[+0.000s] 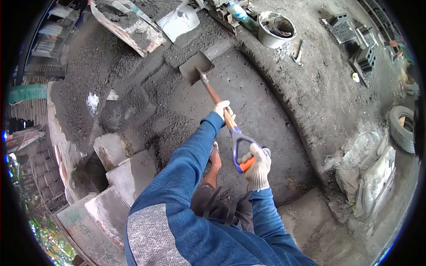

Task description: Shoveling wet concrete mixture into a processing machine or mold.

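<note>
A shovel [217,95] runs across the middle of the view, its flat metal blade [195,67] pointing away from me. My left hand [224,109], in a white knit glove, wraps the wooden shaft above the purple grip section. At the near end, my gloved right hand [259,166] grips the orange bar of the D-shaped handle [237,146]. The blade appears bare, beside dark, coarse sand or mortar mix [163,109]. Whether it touches the ground I cannot tell. Below it lies a smooth grey floor [253,96].
A white bucket [266,40] and a hammer [299,53] sit beyond a raised edge [283,96]. Concrete hollow blocks [366,58] and a tire [401,128] lie right. Stacked cement sacks [372,179] stand lower right. Broken slabs [128,176] flank a dark hole [88,174] at left.
</note>
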Tool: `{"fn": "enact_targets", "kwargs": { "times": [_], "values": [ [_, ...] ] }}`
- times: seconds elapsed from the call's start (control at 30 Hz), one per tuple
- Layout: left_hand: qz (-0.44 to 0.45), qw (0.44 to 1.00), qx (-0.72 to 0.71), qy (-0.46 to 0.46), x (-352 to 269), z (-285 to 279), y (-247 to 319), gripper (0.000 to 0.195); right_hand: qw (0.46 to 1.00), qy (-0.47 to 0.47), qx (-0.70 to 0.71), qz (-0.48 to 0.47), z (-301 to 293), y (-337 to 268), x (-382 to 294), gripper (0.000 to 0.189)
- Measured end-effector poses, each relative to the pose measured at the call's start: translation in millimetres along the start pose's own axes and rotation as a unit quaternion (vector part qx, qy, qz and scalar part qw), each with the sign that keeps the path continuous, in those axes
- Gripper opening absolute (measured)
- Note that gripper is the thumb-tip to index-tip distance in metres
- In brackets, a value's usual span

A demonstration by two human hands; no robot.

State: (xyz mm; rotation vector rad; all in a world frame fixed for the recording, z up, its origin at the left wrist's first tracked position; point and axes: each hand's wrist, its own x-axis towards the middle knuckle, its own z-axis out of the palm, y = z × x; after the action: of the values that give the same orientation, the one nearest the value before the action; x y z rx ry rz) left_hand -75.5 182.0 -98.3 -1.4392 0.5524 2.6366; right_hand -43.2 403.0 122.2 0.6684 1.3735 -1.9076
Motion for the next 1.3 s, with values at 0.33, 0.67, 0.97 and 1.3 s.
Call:
{"fn": "enact_targets", "kwargs": {
  "times": [0.33, 0.67, 0.97, 1.3],
  "values": [
    [0.061, 0.993, 0.046, 0.09, 3.3, -38.7, 77.9, 0.025, 0.893, -0.138, -0.35, -0.246, 21.1, 44.7, 67.8, 0.007],
    [0.045, 0.973, 0.124, 0.192, 16.5, -103.2, 174.0, 0.024, 0.994, -0.062, 0.04, 0.076, 124.4, 74.8, 85.9, 0.021],
    [0.12, 0.987, 0.076, 0.079, -6.7, -63.3, 80.7, 0.027, 0.988, -0.083, -0.129, 0.007, 36.6, 44.3, 74.3, 0.022],
    [-0.081, 0.985, -0.008, 0.154, -20.9, -96.5, -86.1, 0.021, 0.988, 0.008, -0.138, 0.061, -53.1, 72.7, 12.4, 0.021]
  ]
}}
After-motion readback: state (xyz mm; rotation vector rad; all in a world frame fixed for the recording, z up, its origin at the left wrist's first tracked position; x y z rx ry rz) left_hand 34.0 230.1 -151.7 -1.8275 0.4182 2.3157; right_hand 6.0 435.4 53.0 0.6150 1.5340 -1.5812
